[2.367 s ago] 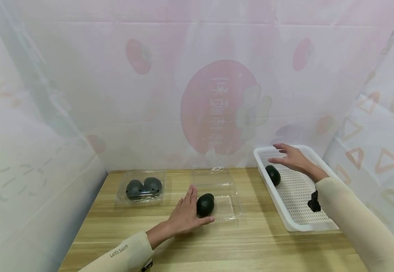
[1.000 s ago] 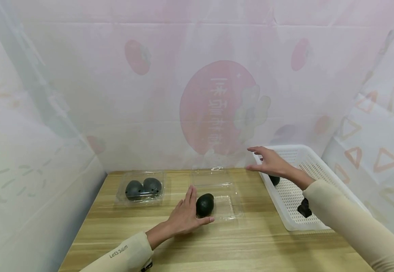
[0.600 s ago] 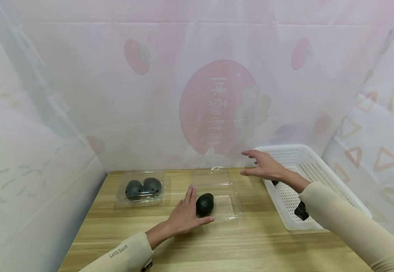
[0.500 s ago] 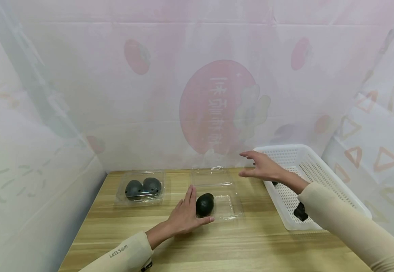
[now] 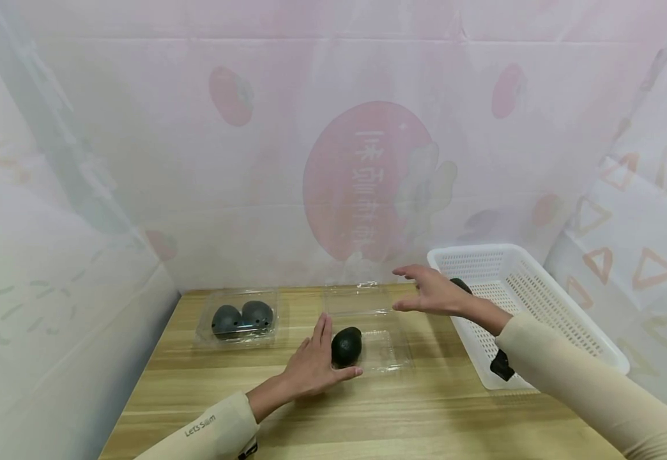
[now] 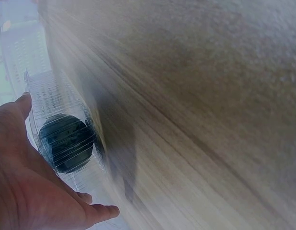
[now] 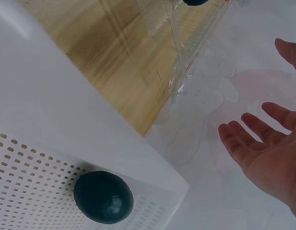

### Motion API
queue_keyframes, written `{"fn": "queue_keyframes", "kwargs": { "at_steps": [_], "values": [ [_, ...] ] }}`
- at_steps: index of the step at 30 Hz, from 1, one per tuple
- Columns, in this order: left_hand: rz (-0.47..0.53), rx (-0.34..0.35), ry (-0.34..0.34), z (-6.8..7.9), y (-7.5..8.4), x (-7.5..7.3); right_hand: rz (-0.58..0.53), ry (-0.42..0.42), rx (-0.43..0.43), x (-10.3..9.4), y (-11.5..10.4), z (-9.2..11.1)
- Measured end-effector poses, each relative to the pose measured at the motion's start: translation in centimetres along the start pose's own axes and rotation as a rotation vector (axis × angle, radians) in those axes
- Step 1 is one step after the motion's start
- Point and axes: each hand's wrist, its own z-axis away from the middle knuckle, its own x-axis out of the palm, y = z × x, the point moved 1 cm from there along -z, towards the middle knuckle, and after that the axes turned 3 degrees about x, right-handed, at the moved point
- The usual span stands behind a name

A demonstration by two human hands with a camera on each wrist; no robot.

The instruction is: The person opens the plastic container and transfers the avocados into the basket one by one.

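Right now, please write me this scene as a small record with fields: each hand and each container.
Left hand: fingers straight, alongside the open clamshell
Right hand: empty, hovering between the open clamshell and the white perforated basket
Open clamshell: clear plastic; one avocado in its base
Closed clamshell: clear plastic; two avocados
White perforated basket: one avocado, partly hidden behind the right hand in head view
Surface: wood-grain tabletop

Booth (image 5: 29, 243) of printed sheets (image 5: 270, 166) round wooden tabletop (image 5: 368, 421)
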Motion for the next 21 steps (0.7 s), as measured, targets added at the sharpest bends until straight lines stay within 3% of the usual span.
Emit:
{"fn": "queue_keyframes", "kwargs": {
  "at_steps": [21],
  "values": [
    [-0.001,0.003,0.013,-0.1,-0.4,0.4,0.000,-0.037,-0.060,2.9,-2.8,-0.2]
  ]
}}
